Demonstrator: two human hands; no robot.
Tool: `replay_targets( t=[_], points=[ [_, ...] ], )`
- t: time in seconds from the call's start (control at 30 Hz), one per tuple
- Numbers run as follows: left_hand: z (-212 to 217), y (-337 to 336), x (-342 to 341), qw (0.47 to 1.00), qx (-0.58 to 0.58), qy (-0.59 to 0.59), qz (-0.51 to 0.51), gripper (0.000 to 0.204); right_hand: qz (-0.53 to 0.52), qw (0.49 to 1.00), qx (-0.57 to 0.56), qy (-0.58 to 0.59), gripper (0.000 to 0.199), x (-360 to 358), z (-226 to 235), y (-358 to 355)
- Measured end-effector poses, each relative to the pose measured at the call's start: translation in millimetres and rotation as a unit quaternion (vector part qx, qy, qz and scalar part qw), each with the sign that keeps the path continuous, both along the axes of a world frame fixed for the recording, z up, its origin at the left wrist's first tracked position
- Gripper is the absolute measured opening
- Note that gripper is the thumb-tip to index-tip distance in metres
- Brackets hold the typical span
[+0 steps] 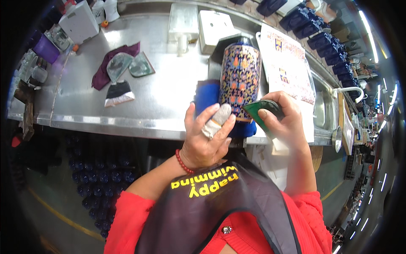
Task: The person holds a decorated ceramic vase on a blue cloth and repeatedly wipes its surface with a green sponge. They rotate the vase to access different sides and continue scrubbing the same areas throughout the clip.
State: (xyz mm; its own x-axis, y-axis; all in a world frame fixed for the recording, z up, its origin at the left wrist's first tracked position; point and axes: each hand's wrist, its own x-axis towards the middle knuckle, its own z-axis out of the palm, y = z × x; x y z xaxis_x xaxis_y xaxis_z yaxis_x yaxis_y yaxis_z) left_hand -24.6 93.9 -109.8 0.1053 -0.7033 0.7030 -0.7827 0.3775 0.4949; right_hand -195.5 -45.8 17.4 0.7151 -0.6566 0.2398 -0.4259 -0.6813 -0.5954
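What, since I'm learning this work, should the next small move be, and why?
Probably press the green scraper lightly to the vase: the right hand pinches it with one corner at the patterned side, contact unclear, and the left hand is near enough to steady the vase.

Vase (240, 78) between cloth (100, 78), left, and paper sheet (284, 59), right.

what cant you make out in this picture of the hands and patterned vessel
All in the head view:
Underside of the patterned vessel: hidden by its own body.
Part of the green scraper: covered by the right hand.
One fingertip of the left hand: hidden inside the grey finger cover.
Right wrist: blurred.
Dark blue container: cut off by the top edge.
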Motion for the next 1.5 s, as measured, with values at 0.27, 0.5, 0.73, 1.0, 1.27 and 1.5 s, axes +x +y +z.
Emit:
replay_targets(
  t=[0.27, 0.5, 0.73, 1.0, 1.27, 1.5],
  points=[
    [-5, -16, 7, 0.992, 0.068, 0.108, 0.021, 0.075, 0.229, 0.951, 0.008, 0.208, 0.024, 67, 44, -43],
    [4, -27, 17, 0.989, 0.093, 0.114, -0.009, 0.091, 0.108, 0.979, -0.144, 0.1, 0.028, 81, 45, -73],
    [12, -47, 22, 0.991, 0.116, 0.053, -0.035, 0.111, -0.055, 0.943, 0.31, -0.108, 0.021, 37, 11, -67],
    [33, -62, 23, 0.995, 0.086, -0.024, -0.034, 0.105, -0.051, 0.921, 0.345, -0.172, 0.021, 31, -16, -73],
    [51, -61, 6, 0.989, 0.123, -0.053, 0.054, 0.097, -0.071, 0.926, 0.335, -0.161, 0.021, 31, -18, -72],
    [67, -67, -3, 0.982, 0.147, -0.085, 0.087, 0.099, -0.073, 0.948, 0.269, -0.154, 0.019, 33, -18, -69]
  ],
)
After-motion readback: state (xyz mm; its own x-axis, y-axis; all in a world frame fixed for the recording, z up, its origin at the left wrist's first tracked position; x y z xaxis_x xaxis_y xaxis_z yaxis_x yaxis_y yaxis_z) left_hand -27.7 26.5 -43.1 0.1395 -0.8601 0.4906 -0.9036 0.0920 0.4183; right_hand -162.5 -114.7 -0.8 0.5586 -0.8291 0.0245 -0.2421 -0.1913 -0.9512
